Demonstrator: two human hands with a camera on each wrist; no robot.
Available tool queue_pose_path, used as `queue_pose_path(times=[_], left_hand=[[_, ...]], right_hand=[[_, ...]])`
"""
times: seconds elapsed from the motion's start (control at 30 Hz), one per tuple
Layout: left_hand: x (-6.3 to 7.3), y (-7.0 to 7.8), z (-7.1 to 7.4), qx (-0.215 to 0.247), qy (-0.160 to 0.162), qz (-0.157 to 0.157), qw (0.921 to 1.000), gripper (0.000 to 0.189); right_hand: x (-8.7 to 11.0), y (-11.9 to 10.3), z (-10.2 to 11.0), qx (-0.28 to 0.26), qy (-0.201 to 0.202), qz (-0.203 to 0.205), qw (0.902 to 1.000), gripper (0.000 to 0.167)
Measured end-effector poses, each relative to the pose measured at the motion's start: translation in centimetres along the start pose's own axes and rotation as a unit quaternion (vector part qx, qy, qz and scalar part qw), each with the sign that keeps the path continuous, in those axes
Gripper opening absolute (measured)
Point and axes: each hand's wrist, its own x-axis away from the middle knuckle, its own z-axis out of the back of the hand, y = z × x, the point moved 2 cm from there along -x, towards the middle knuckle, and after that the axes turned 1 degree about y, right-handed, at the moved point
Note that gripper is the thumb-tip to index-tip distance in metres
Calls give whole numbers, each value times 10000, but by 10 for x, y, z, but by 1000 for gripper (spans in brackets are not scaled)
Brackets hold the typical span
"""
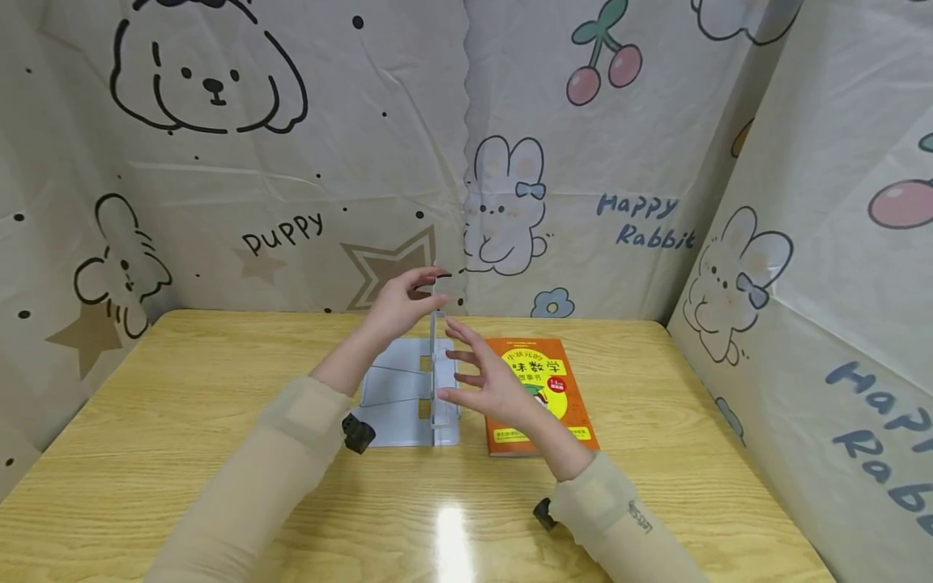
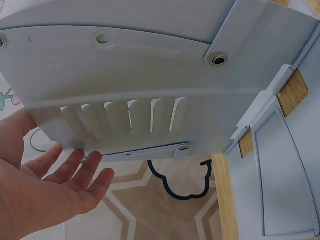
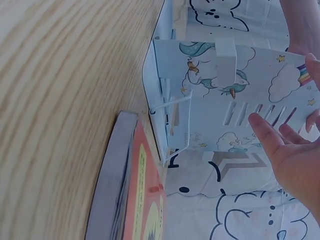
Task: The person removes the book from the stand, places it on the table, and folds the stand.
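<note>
A pale blue metal book stand [image 1: 397, 385] is on the table, its base flat and its slotted panel [image 2: 150, 80] standing upright, edge-on in the head view. Unicorn and cloud prints cover the panel face seen in the right wrist view. At the panel's upper edge, my left hand [image 1: 399, 304] holds it, fingers along the plain back and thumb round the edge. My right hand [image 1: 494, 387] is spread beside the printed face, fingertips close to the slots [image 3: 260, 114]; whether they touch is unclear. A wire holder [image 3: 187, 122] sticks out low on the panel.
An orange book [image 1: 579, 397] with a yellow circle on its cover lies flat just right of the stand, under my right forearm. Behind the wooden table [image 1: 219, 364] hangs a printed cloth [image 1: 408, 162], which also covers both sides.
</note>
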Motion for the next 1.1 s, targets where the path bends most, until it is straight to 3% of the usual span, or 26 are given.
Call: queue_pose_path(times=[0.47,0.7,0.83,1.1], left_hand=[[10,-9,22,-39,254,113,9996,55],[15,-17,36,75,208,252,9994,51],[18,-23,43,62,234,306,9992,51],[23,-34,55,60,354,302,9989,50]], right_hand=[[1,17,10,631,143,-307,9974,82],[1,10,11,688,71,-489,9964,82],[-3,26,10,813,92,-431,9957,81],[-8,33,5,1248,-119,-500,9908,82]])
